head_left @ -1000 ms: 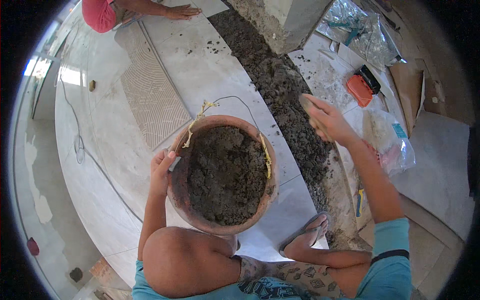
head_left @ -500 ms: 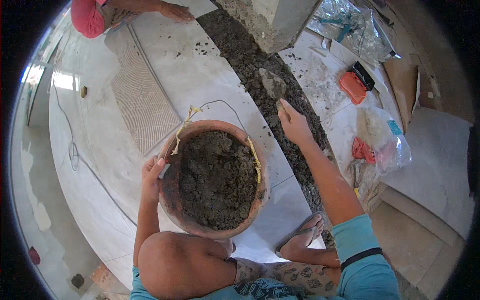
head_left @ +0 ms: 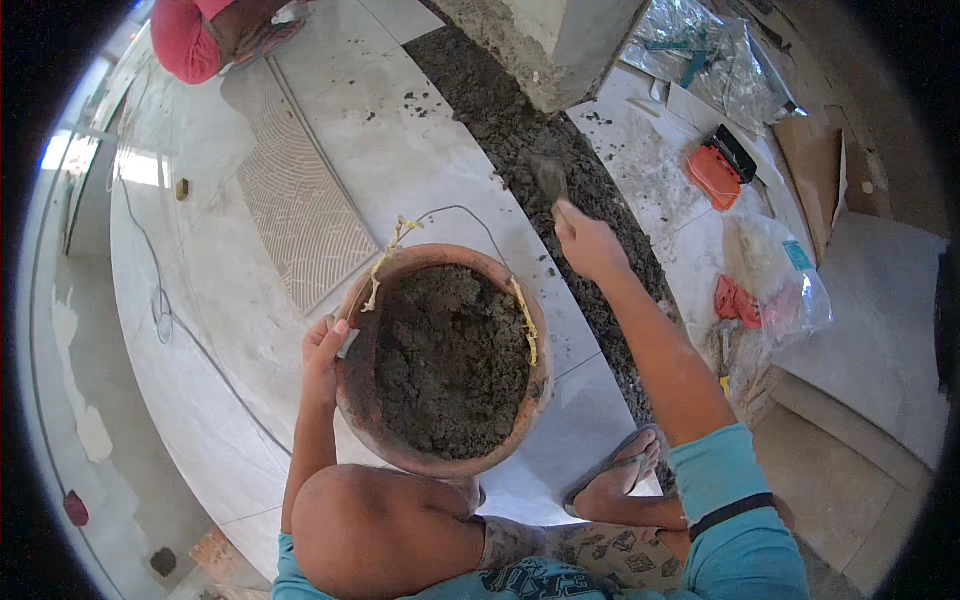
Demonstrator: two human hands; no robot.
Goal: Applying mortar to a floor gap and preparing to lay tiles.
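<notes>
A round reddish-brown basin [head_left: 352,400] full of dark grey mortar [head_left: 450,365] sits in front of my knees. My left hand [head_left: 322,350] grips its left rim. My right hand [head_left: 588,243] reaches out over a strip of dark mortar bed [head_left: 530,150] between the floor tiles and holds a trowel [head_left: 550,180], whose blade rests on that bed.
A tile face-down with combed adhesive [head_left: 300,200] lies to the left. A concrete column base [head_left: 560,45] stands at the top. Plastic bags [head_left: 775,290], an orange tool [head_left: 715,175] and cardboard [head_left: 815,165] lie right. Another person in red [head_left: 195,35] crouches top left. A cord [head_left: 160,300] crosses the tiles.
My right hand has swung from the right side of the mortar strip toward its middle, nearer the basin, and now sets the trowel on the bed. My left hand stays on the rim.
</notes>
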